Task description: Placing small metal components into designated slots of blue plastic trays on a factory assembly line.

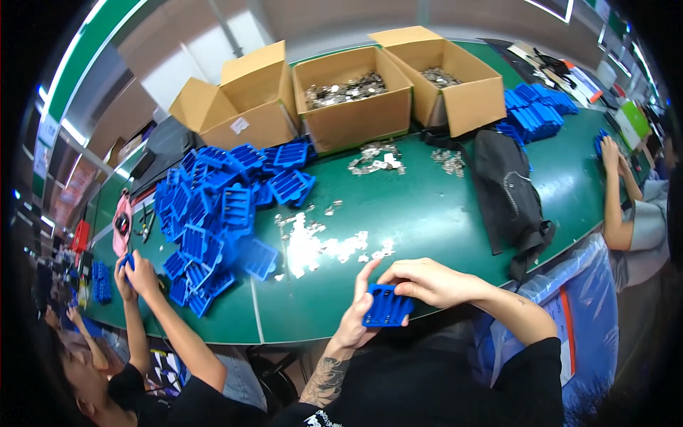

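My left hand (352, 324) holds a blue slotted battery holder (389, 310) upright near the table's front edge, with its open slots turned toward me. Bent over the holder's top right edge are the fingers of my right hand (442, 283), thumb and fingertips pressed close together. Whatever they may pinch is too small to make out. Beyond my hands, small shiny metal pieces (302, 245) lie scattered on the green table (413, 213). To the left of them rises a large heap of blue battery holders (206, 203).
Cardboard boxes stand along the back, including one with metal pieces (353, 117) and another at right (469, 103). A black bag (509, 188) lies right of centre. More blue holders (533, 114) sit far right. People work at both sides; one's hands (135, 276) are at left.
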Demonstrator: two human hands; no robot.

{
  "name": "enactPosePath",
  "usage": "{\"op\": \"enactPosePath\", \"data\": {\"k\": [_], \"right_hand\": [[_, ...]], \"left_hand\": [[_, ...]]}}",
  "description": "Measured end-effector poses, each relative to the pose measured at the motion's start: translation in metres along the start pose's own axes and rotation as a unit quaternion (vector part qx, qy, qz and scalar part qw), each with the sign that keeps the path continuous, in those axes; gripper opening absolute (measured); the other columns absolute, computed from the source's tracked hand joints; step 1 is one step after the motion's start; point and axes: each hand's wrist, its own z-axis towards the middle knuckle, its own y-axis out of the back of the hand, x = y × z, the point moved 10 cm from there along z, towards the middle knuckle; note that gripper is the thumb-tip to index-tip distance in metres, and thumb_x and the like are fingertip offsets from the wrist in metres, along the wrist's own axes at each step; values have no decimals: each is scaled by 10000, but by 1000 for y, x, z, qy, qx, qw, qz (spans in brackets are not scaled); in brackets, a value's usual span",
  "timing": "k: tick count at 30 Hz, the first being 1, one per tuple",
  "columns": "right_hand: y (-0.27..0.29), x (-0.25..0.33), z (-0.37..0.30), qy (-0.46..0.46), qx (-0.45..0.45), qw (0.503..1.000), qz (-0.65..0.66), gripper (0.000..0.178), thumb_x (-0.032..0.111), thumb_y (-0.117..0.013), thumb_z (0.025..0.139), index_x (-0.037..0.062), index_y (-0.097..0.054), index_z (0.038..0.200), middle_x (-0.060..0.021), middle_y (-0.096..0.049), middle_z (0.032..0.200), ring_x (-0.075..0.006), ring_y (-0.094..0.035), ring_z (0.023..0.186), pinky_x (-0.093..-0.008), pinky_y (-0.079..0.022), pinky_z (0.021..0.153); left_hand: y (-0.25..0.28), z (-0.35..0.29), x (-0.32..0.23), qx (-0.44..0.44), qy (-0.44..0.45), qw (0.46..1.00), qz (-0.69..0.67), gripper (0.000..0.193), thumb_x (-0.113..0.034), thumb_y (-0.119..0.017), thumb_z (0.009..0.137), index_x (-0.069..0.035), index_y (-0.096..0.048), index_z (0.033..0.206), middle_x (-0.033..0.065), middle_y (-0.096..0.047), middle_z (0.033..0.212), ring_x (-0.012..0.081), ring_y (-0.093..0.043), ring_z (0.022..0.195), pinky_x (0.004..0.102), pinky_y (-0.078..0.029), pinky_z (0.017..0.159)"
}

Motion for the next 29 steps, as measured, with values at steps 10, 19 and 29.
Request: {"op": "enactPosePath", "data": {"k": [10, 19, 29], "right_hand": [[-4, 4, -5, 8, -33, 998, -48, 254, -40, -525, 795, 6, -506, 1044, -166, -567, 962, -342, -573, 884, -384, -475, 733], [16, 1, -8, -23, 25, 999, 7, 377, -14, -604, 758, 24, -547, 1129, -130, -638, 965, -228, -636, 878, -336, -492, 785], [194, -74, -54, -230, -393, 765, -457, 189, 67, -572, 772, 42, -577, 960, -190, -619, 841, -380, -589, 805, -435, -470, 727]], "left_hand": [[-1, -2, 3, 11, 8, 999, 34, 814, -425, -521, 846, -185, 25, 1400, 213, -391, 1218, 316, -555, 950, 436, -518, 739], [3, 0, 0, -1, -25, 1000, 16, 804, -453, -528, 843, -186, -8, 1396, 248, -398, 1226, 334, -557, 954, 439, -518, 730], [13, 1, 2, -6, -21, 999, -37, 718, -467, -464, 875, -191, -53, 1394, 253, -475, 1131, 350, -570, 933, 465, -509, 752]]}}
